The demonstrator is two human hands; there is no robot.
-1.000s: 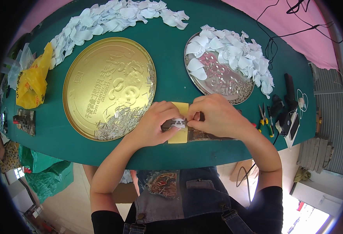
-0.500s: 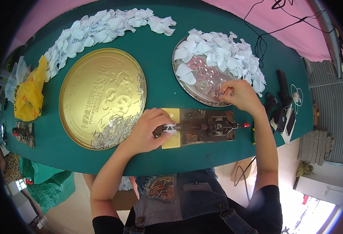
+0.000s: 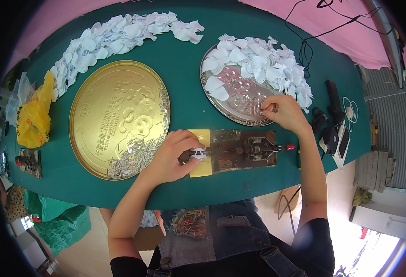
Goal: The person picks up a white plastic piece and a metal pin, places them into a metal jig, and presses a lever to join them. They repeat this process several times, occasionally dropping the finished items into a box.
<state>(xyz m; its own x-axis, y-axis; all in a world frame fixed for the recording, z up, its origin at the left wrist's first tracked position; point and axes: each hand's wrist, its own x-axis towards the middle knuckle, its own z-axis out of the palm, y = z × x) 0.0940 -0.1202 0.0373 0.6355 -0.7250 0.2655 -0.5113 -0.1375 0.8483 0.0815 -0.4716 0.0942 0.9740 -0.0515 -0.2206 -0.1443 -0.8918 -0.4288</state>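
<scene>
My left hand point(image 3: 175, 156) is closed around a small white plastic piece point(image 3: 197, 153) at the left end of a dark metal jig point(image 3: 230, 162), over its yellow pad point(image 3: 201, 170). The jig carries a clamp with a red-tipped lever point(image 3: 290, 147). Above the lower right rim of a round silver tray point(image 3: 226, 111), my right hand point(image 3: 284, 111) pinches thumb and fingers together; what they hold, if anything, is too small to make out. White toothed, curved plastic pieces point(image 3: 267, 62) are heaped on the tray's far side, with one lying apart on the left.
A round gold tray point(image 3: 96, 134) with many thin metal pins point(image 3: 131, 159) lies left of the jig. More white pieces point(image 3: 115, 41) form a long pile behind it. A yellow bag point(image 3: 34, 117) and a second clamp point(image 3: 29, 162) sit far left; black devices point(image 3: 331, 141) and cables are right.
My right hand stays over the silver tray's edge, its pinched fingers slightly shifted. My left hand keeps its hold on the white piece. The whole view has moved a little.
</scene>
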